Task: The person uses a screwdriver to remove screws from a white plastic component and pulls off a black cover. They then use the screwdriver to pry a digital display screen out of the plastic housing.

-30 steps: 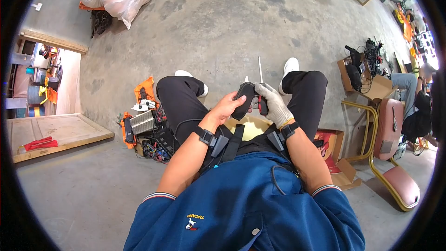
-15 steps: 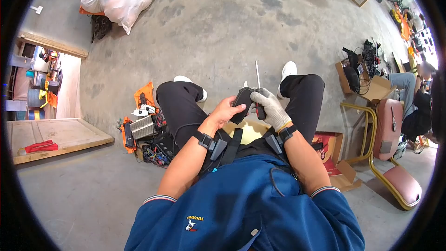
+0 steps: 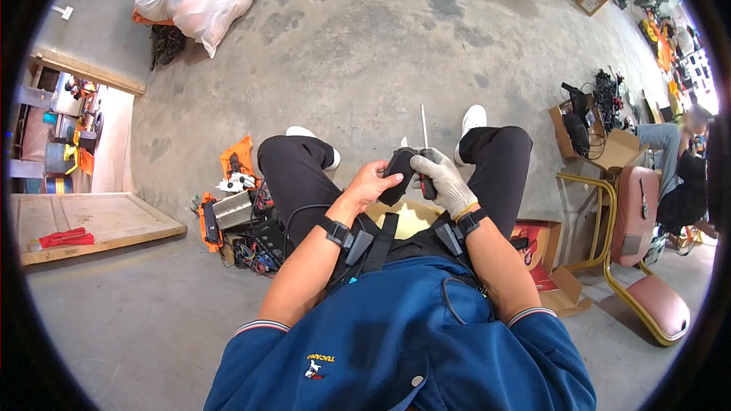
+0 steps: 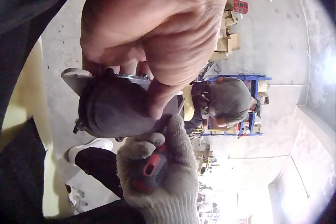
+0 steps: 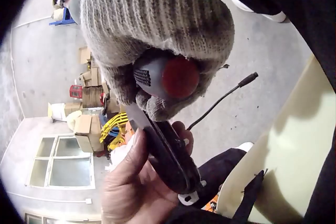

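Over the lap, my bare left hand (image 3: 369,185) grips a black rounded housing (image 3: 397,175), its thumb lying on the smooth face. A grey knitted glove covers my right hand (image 3: 445,179), which holds a screwdriver by its red and black handle (image 5: 178,77). The screwdriver's long thin shaft (image 3: 424,125) points away from the body. Gloved fingertips are right at the housing's edge in the left wrist view. From beside the housing a short black cable (image 5: 223,100) with a plug end sticks out in the right wrist view.
A pale yellow surface (image 3: 411,211) lies between the thighs. Cables and electronic parts (image 3: 247,217) are heaped at the left; an open cardboard box (image 3: 544,259) and a pink chair (image 3: 638,209) stand at the right. White bags (image 3: 194,0) lie further off on the concrete floor.
The head view has tilted slightly, so the surroundings sit a little lower. Both hands keep their hold on the housing and screwdriver, with only a small shift and turn of the housing.
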The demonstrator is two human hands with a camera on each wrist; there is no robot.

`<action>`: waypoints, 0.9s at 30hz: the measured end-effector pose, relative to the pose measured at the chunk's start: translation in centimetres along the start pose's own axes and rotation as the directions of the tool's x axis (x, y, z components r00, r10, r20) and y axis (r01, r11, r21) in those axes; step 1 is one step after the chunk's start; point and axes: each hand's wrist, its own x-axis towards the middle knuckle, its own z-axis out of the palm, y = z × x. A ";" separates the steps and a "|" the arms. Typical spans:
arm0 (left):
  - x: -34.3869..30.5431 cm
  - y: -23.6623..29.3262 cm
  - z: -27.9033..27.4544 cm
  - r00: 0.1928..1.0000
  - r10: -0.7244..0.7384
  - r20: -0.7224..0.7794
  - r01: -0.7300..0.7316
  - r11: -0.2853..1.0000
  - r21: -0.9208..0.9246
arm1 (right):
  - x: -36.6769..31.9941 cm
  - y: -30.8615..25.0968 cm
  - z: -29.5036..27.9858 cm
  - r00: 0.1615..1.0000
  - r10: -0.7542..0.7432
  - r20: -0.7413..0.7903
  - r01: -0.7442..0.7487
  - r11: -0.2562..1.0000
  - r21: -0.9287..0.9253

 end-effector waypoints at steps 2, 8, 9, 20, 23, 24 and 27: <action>0.0 0.0 -0.1 1.000 0.011 -0.004 -0.011 0.999 0.042 | -0.3 -0.4 0.3 1.000 -0.002 -0.004 0.002 0.999 -0.045; 0.0 0.0 0.0 0.998 0.066 -0.020 -0.065 0.997 0.046 | 0.0 0.4 -0.1 1.000 -0.003 0.026 0.005 0.997 -0.076; -0.1 0.0 0.0 0.997 0.072 -0.018 -0.071 0.996 0.048 | 0.1 0.5 -0.2 1.000 0.007 0.022 -0.004 0.992 -0.126; -0.2 0.3 0.4 0.994 0.069 -0.082 -0.056 0.988 0.147 | 0.1 0.6 -0.3 0.997 -0.009 0.080 0.028 0.971 -0.239; 0.2 -0.1 0.3 0.983 0.084 -0.161 -0.042 0.967 0.251 | 0.0 0.5 -0.2 0.998 0.015 0.064 0.002 0.968 -0.249; 0.1 0.0 0.3 0.983 0.093 -0.160 -0.050 0.966 0.253 | 0.0 0.5 -0.1 0.997 0.016 0.072 0.001 0.973 -0.232; -0.7 1.0 1.0 0.995 0.025 -0.092 -0.012 0.990 0.140 | -0.2 0.4 0.2 0.999 0.001 0.054 0.010 0.978 -0.208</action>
